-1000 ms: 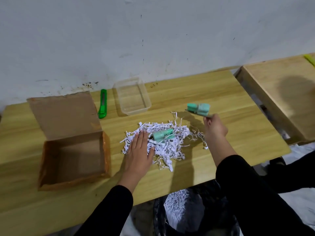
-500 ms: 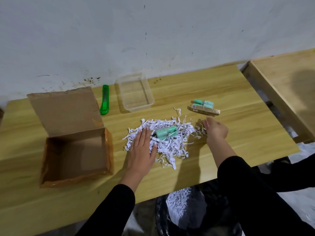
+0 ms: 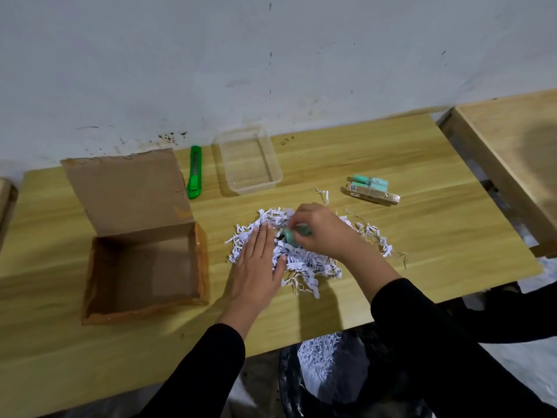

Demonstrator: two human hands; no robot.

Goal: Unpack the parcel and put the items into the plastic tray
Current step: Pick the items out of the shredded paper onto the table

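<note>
While the left hand [image 3: 257, 267] lies flat, fingers extended and palm down, on the near-left part of the shred pile [image 3: 304, 260], the right hand [image 3: 319, 233] is curled over the pile's middle, fingers pinched on a green tube [image 3: 294, 235]. Left hand grips nothing, just presses paper. The tube sits between the two hands, partly hidden under the right fingers; its exact shape is hard to tell. It looks in contact with the shreds, though I can't confirm.

Head view, rest of the worktop [image 3: 422, 236]:
- Tray [image 3: 248, 159]: clear plastic, beyond both hands, well apart, near the wall. Nothing seen inside.
- Two items out on the worktop, beyond and right of the right hand: a mint tube [image 3: 370, 182] and a tan stick [image 3: 373, 196], lying just beside each other, apparently touching. Neither is in the tray.
- Knife [image 3: 194, 173]: green utility type, beyond and left of the left hand, just left of the tray.
- Box [image 3: 144, 267]: open cardboard, left of the left hand, flap folded back toward the wall. Interior looks empty as far as visible.
- Loose shred curl [image 3: 324, 196] beyond the right hand, apart from the pile.

Both sleeves black. Below the near worktop edge, a dark bag [image 3: 325, 375] holds more shredded paper.
</note>
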